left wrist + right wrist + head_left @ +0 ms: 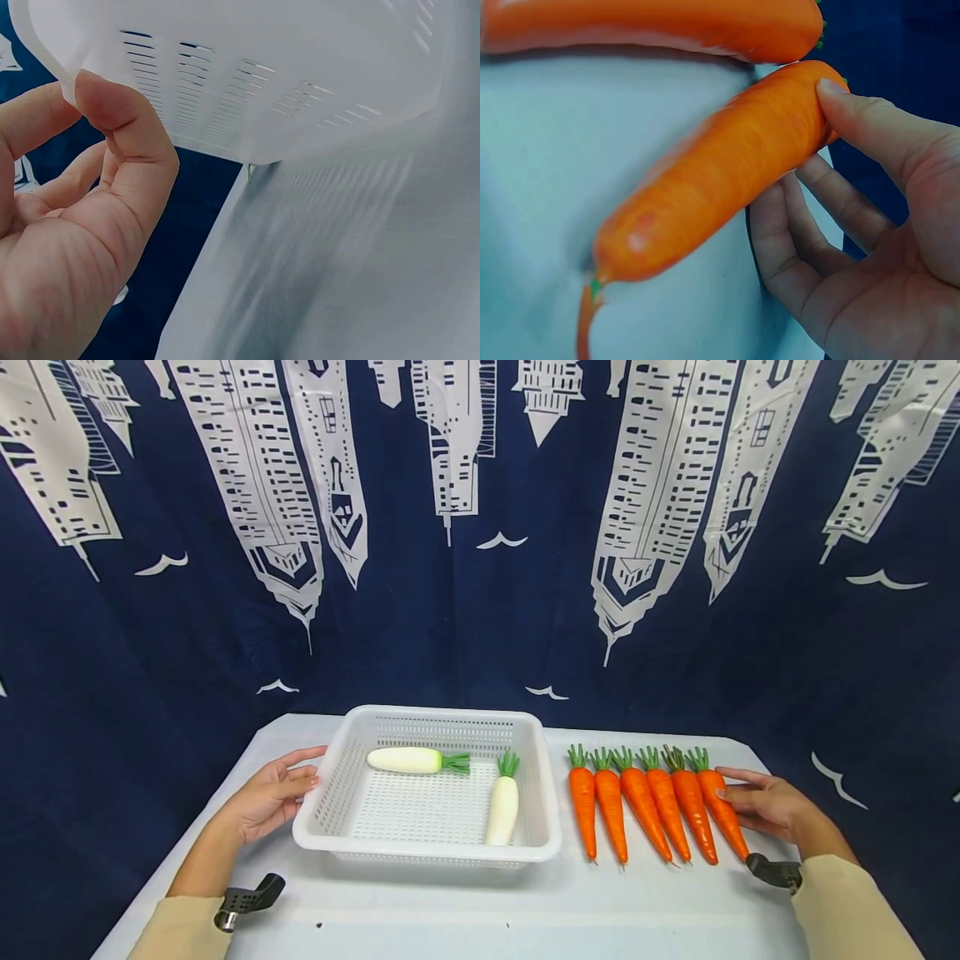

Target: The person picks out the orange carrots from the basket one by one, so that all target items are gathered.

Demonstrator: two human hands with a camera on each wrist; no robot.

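Observation:
My left hand (273, 793) pinches the left rim of a white plastic basket (427, 852) between thumb and fingers; the left wrist view shows the thumb (112, 105) over the rim's edge. Inside the basket are two white radishes with green tops: one radish (405, 760) lies sideways at the back, the other radish (503, 810) points toward me on the right. At the right end of a row of carrots, my right hand (772, 806) grips the outermost carrot (722, 806) near its leafy end. In the right wrist view its thumb lies on top of that carrot (720, 180), fingers beneath.
Several other orange carrots (633, 802) lie side by side between the basket and my right hand, green tops toward the back. The white table (405, 914) ends at a dark blue curtain (450, 627) printed with white buildings.

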